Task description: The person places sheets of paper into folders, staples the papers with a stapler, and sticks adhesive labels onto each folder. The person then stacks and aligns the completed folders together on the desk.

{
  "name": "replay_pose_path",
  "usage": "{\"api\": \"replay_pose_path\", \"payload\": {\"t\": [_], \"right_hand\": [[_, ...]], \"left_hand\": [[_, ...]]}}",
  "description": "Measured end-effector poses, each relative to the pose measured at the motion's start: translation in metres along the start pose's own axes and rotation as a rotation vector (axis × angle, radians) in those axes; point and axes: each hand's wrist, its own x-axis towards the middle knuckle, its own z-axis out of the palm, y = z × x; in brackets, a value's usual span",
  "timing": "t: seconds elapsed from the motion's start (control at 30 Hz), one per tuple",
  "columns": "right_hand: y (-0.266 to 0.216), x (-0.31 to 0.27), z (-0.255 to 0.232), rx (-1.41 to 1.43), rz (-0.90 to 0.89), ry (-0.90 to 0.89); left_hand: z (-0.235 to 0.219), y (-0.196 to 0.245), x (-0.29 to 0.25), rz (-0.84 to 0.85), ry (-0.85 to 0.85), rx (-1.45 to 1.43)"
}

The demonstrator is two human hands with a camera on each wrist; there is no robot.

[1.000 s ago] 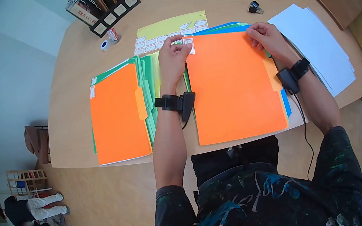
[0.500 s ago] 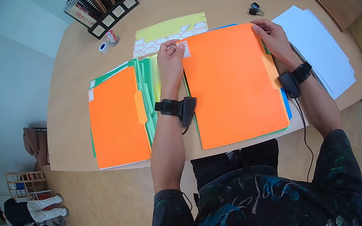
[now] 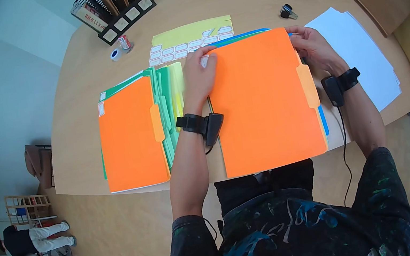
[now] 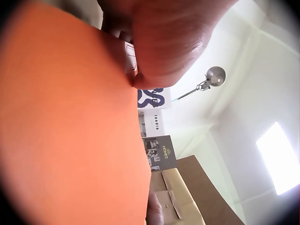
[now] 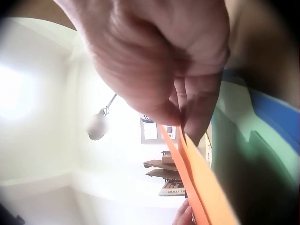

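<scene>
head view: left hand [image 3: 200,77] pressing white label [image 3: 205,61] at top-left corner of orange folder [image 3: 263,102], fingers curling over edge. right hand [image 3: 313,47] pinching folder's top-right edge. folder lying on table [image 3: 76,106] atop blue and green folders [image 3: 167,93].

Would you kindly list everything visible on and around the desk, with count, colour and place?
orange folder: one, orange, table centre, held at its far corners
second orange folder: one, orange, atop green folders, left
green folders: several, green, left stack
label sheet: one, white, behind folders
yellow folder: one, yellow, under the label sheet
white paper: stack, white, right
tape roll: one, white, far left
file rack: one, black, far left
binder clips: two, black, far right
left hand: grip on folder's left corner
right hand: pinches right corner
</scene>
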Motion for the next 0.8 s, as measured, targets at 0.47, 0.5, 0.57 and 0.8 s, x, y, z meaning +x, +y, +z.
{"api": "replay_pose_path", "payload": {"t": [0.47,0.5,0.57,0.8], "right_hand": [[-0.001,0.0,-0.004,-0.091,0.01,0.112],[-0.004,-0.001,-0.002,-0.114,0.03,0.123],[-0.005,-0.003,-0.001,-0.136,0.0,0.143],[-0.001,-0.002,-0.029,-0.88,-0.264,0.6]], "left_hand": [[0.003,0.007,0.003,-0.15,-0.107,-0.598],[0.003,0.004,0.004,-0.148,-0.085,-0.716],[0.0,0.002,0.006,-0.144,-0.087,-0.806],[0.005,-0.021,0.006,0.187,0.018,-1.549]]}}
